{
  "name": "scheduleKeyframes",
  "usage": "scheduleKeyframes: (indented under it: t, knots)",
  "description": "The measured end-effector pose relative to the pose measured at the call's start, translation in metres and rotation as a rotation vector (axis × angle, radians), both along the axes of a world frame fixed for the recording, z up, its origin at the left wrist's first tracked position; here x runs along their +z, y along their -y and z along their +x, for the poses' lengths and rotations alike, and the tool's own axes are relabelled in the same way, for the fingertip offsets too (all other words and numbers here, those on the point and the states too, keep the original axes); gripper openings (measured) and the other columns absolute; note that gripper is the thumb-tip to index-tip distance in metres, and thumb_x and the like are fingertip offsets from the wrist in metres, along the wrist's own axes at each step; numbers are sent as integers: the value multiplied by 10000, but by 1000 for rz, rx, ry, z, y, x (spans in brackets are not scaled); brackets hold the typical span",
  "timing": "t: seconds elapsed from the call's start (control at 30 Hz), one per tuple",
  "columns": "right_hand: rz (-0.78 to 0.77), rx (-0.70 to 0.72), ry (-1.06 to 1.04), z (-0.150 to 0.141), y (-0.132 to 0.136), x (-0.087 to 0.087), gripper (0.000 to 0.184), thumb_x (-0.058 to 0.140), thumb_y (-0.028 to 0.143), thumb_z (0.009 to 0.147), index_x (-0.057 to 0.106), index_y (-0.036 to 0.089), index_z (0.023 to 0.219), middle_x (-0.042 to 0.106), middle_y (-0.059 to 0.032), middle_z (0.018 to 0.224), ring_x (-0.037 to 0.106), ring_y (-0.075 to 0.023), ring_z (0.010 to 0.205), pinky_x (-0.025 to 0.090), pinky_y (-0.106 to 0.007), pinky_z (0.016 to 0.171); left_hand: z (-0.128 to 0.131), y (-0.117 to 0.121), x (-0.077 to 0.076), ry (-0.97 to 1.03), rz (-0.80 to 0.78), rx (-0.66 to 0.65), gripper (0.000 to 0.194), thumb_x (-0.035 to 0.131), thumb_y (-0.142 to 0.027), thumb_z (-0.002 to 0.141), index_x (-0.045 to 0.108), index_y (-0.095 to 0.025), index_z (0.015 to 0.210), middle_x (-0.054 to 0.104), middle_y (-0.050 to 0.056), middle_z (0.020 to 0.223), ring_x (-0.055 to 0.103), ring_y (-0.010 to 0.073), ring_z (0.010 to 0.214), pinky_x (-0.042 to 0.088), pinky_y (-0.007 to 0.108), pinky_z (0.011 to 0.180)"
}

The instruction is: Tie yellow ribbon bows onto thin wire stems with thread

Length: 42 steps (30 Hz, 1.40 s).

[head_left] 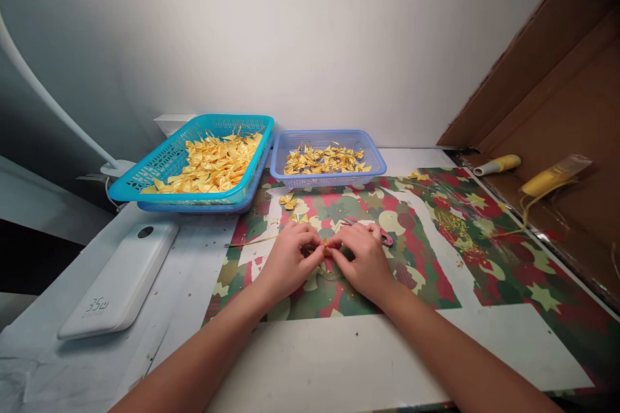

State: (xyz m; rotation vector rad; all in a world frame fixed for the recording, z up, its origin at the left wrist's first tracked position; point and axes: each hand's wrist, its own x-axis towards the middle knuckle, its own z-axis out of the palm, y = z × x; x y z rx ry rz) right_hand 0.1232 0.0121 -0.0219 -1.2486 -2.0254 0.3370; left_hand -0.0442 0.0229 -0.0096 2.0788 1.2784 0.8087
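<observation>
Over the patterned paper, my left hand and my right hand meet fingertip to fingertip. Both are closed in a pinch on a small yellow ribbon bow, mostly covered by the fingers. A thin gold cord runs out to the left from beside my left hand. Partly under my right hand lies a pair of thread snips with a dark pink handle. Just beyond my left hand rests a loose yellow bow, with another yellow piece nearer the fingers.
A turquoise basket heaped with yellow bows stands back left, beside a blue basket of bows with gold cord loops. A white power bank lies left. Gold cord bits and yellow-wound spools lie right, near a cardboard wall.
</observation>
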Motion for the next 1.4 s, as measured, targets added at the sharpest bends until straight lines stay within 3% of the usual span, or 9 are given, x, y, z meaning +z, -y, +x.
scheduleKeyframes:
  t: [0.53,0.87,1.07,1.4]
  knots:
    - [45,69,163,4,-5,2,139,509,131,865,558,194,751,671,7,778,534,-155,749,229,-350,801,-1,-1,3,-48,4,-56,247,526,-204,864,632,-183,642,567,15,723,501,169,751,401,321,724]
    - [5,78,241,3,-4,2,167,427,156,915,507,193,774,644,-8,799,512,-168,770,222,-355,798,-3,-1,3,-48,23,-55,189,540,-206,838,684,-213,715,636,23,794,543,183,798,418,336,762]
    - [-12,85,250,4,-3,4,170,430,147,918,498,191,768,643,-3,818,519,-161,778,225,-350,799,-5,-4,2,-70,100,-4,170,534,-201,839,696,-227,796,642,29,876,534,196,852,403,357,801]
    - [0,104,253,5,-3,4,161,420,127,918,495,196,792,645,4,836,524,-153,779,234,-344,801,-9,-7,2,-147,269,-75,135,592,-269,866,711,-239,810,615,42,944,472,197,860,404,350,797]
